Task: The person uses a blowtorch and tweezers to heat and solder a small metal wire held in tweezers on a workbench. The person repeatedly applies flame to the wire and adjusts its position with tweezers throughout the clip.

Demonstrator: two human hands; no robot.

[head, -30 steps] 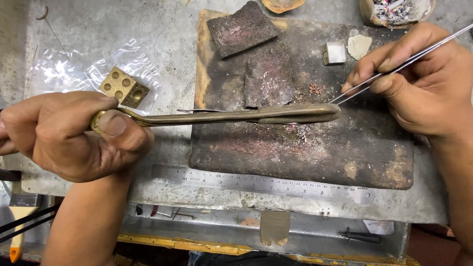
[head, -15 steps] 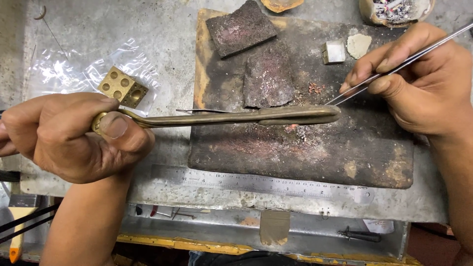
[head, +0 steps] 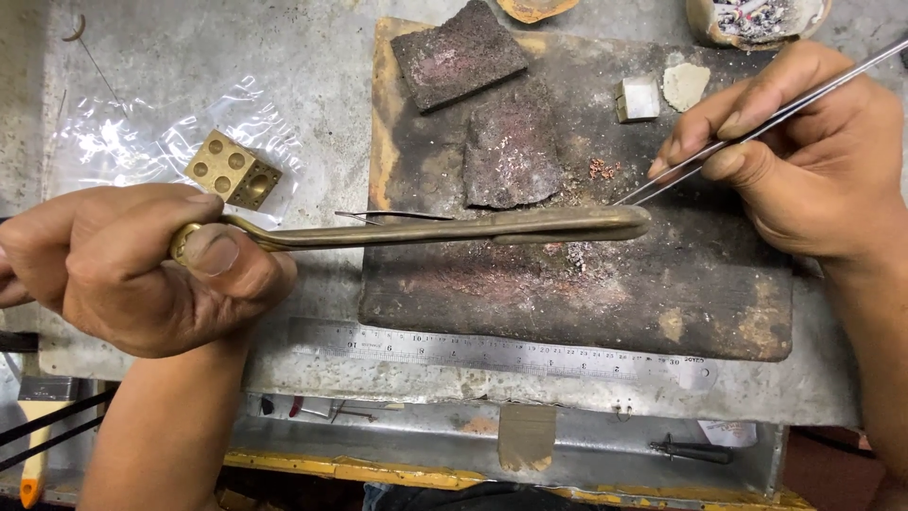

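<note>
My left hand (head: 142, 270) grips the handle end of a long brass torch pipe (head: 454, 228). The pipe reaches to the right over a charred soldering board (head: 586, 284), and its tip ends near the board's middle. Between thumb and fingers, my right hand (head: 804, 151) pinches steel tweezers (head: 757, 121). Their tips point down-left and meet the pipe's tip at about (head: 624, 199). What lies between the tweezer tips I cannot make out. A small patch of reddish grains (head: 602, 169) lies just above that spot.
Two dark charcoal blocks (head: 459, 52) (head: 511, 147) lie on the board, with a small white cube (head: 638, 98) and a pale lump (head: 685, 85). A brass dapping cube (head: 232, 170) sits on clear plastic at left. A steel ruler (head: 492, 352) lies along the bench's front edge.
</note>
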